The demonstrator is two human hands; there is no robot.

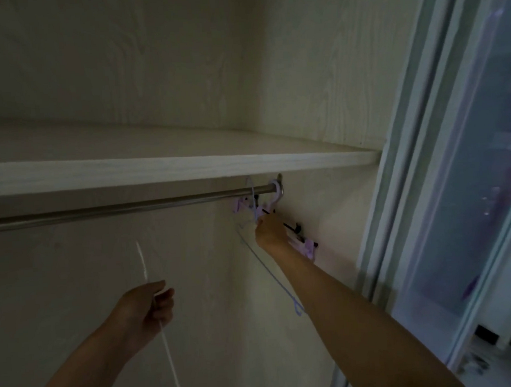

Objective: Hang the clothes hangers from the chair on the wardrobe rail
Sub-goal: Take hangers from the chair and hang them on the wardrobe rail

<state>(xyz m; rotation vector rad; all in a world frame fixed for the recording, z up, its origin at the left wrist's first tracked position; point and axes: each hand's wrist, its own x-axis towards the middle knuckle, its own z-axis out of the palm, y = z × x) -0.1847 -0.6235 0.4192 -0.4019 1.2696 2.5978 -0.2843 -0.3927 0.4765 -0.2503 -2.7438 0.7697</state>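
Hooking is happening at the far right end of the wardrobe rail (113, 208), under the shelf (186, 168). The right hand (270, 230) is reaching up with its fingers curled round the neck of a blue wire hanger (297, 306). That hanger's hook is sitting over the rail, and its body is trailing down along the forearm. Just beside it, nearer the side wall, a purple clip hanger (309, 247) is hanging from the rail on a tilt.

The left hand (148, 306) is waiting lower down, well apart from the rail. Its fingers are closed round a white wire hanger (170, 359), whose thin wire is showing above and below the fist. The chair is lying outside the view.

To finish this step well, the person is probably needing to check that the blue hook is seated fully over the bar before letting go. The hand should be eased off gently so the hanger is not swinging into the purple clips and tangling. The white hanger is likely going on next, and a spot further left along the bare rail should be keeping the hooks from crowding.

No brand, label or writing is showing anywhere; the light is dim.
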